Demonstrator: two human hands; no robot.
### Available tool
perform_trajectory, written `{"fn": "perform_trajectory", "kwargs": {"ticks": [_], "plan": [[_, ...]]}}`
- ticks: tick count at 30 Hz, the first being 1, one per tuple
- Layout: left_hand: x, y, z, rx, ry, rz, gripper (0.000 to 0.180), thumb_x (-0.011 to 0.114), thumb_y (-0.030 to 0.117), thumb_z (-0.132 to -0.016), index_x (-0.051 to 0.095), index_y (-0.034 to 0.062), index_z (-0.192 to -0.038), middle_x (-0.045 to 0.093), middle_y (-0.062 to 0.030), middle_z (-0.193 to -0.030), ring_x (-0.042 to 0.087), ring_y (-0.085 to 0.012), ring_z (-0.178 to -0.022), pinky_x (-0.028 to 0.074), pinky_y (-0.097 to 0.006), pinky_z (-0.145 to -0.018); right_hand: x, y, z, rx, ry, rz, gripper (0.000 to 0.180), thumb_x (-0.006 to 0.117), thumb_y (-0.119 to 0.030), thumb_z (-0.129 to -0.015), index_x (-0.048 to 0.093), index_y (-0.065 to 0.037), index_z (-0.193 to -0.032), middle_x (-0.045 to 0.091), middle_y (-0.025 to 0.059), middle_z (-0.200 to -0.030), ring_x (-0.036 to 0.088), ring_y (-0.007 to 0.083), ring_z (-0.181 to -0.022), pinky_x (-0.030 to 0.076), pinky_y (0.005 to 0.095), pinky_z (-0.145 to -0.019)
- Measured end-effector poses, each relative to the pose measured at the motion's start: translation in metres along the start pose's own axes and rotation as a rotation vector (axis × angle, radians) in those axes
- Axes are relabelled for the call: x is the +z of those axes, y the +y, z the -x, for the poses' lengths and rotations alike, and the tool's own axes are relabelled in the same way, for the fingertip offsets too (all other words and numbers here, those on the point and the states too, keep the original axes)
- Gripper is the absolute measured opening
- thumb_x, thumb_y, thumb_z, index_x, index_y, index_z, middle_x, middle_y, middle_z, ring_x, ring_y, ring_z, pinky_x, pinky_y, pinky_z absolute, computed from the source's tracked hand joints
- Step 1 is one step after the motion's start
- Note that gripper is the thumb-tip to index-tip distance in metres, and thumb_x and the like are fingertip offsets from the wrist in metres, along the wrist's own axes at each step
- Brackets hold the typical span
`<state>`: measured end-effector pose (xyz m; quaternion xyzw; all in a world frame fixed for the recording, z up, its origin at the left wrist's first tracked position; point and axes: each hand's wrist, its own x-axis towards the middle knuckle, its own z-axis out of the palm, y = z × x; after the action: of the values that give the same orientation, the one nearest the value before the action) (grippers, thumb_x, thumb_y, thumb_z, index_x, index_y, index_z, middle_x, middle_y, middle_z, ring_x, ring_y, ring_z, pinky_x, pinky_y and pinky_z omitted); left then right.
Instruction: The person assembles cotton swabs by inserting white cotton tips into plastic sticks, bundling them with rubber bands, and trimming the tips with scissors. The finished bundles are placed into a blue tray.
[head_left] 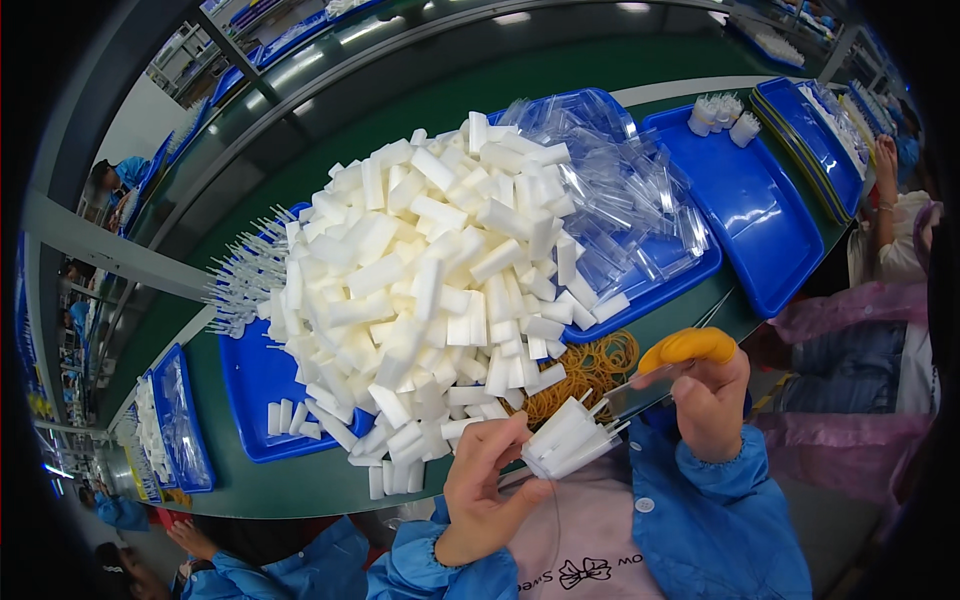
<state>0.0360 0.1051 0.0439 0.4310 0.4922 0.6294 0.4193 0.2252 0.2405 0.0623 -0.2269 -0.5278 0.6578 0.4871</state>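
My left hand (485, 490) grips a small bundle of white foam-tipped sticks (567, 440) close to my chest. My right hand (705, 395), with an orange rubber cot on one finger (688, 346), holds a clear plastic sleeve (640, 392) against the tips of that bundle. Just beyond my hands a big heap of white foam blocks (430, 280) spills over a blue tray (250, 385). A pile of tan rubber bands (590, 368) lies on the green table right above the bundle.
Clear plastic sleeves (625, 200) fill a blue tray behind the heap. White plastic sticks (245, 280) fan out at the heap's left. An empty blue tray (745, 220) at right holds a few finished bundles (718, 112). Other workers sit at right (890, 240) and lower left (260, 570).
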Motion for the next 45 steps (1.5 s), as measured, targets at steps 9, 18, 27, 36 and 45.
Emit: {"fn": "perform_trajectory", "kwargs": {"ticks": [9, 18, 27, 36, 45], "plan": [[0.000, 0.010, -0.001, 0.110, -0.052, -0.328, 0.055, 0.079, 0.016, -0.071, 0.057, -0.0034, -0.118, 0.047, -0.0129, -0.107, 0.049, -0.0197, -0.092, 0.042, -0.031, -0.081, 0.007, -0.003, 0.005, 0.134, -0.057, -0.095, 0.033, 0.047, 0.009, -0.078, 0.053, 0.011, -0.110, 0.064, 0.0210, -0.099, 0.065, 0.0272, -0.094, 0.052, 0.0392, -0.087], [0.004, 0.019, -0.007, 0.136, -0.125, -0.505, 0.045, 0.076, 0.008, -0.072, 0.061, 0.0007, -0.114, 0.045, -0.0128, -0.104, 0.052, -0.0211, -0.090, 0.047, -0.030, -0.075, 0.012, -0.005, -0.007, 0.044, -0.132, 0.147, 0.029, 0.052, 0.007, -0.080, 0.056, 0.009, -0.108, 0.064, 0.0190, -0.099, 0.065, 0.0247, -0.093, 0.052, 0.0351, -0.084], [-0.001, 0.020, -0.008, 0.206, -0.195, -0.593, 0.042, 0.075, 0.006, -0.071, 0.062, 0.0024, -0.111, 0.043, -0.0129, -0.107, 0.052, -0.0226, -0.093, 0.048, -0.031, -0.077, 0.011, -0.011, -0.005, 0.080, -0.187, 0.152, 0.028, 0.059, 0.006, -0.079, 0.058, 0.008, -0.107, 0.066, 0.0179, -0.098, 0.066, 0.0224, -0.092, 0.052, 0.0322, -0.083], [0.001, 0.014, -0.013, 0.145, 0.054, -0.326, 0.043, 0.079, 0.006, -0.066, 0.062, 0.0002, -0.105, 0.048, -0.0141, -0.109, 0.052, -0.0233, -0.096, 0.045, -0.033, -0.084, 0.013, -0.007, -0.001, 0.032, -0.090, 0.006, 0.029, 0.069, -0.005, -0.078, 0.061, 0.003, -0.105, 0.063, 0.0159, -0.104, 0.060, 0.0221, -0.097, 0.047, 0.0345, -0.085], [-0.007, -0.004, -0.016, 0.032, -0.016, -0.039, 0.045, 0.079, 0.004, -0.068, 0.062, -0.0018, -0.110, 0.051, -0.0152, -0.116, 0.053, -0.0232, -0.107, 0.043, -0.035, -0.092, -0.002, -0.008, -0.007, -0.091, -0.100, 0.441, 0.026, 0.071, -0.012, -0.077, 0.063, 0.001, -0.098, 0.060, 0.0162, -0.108, 0.054, 0.0259, -0.106, 0.039, 0.0372, -0.094]]}}
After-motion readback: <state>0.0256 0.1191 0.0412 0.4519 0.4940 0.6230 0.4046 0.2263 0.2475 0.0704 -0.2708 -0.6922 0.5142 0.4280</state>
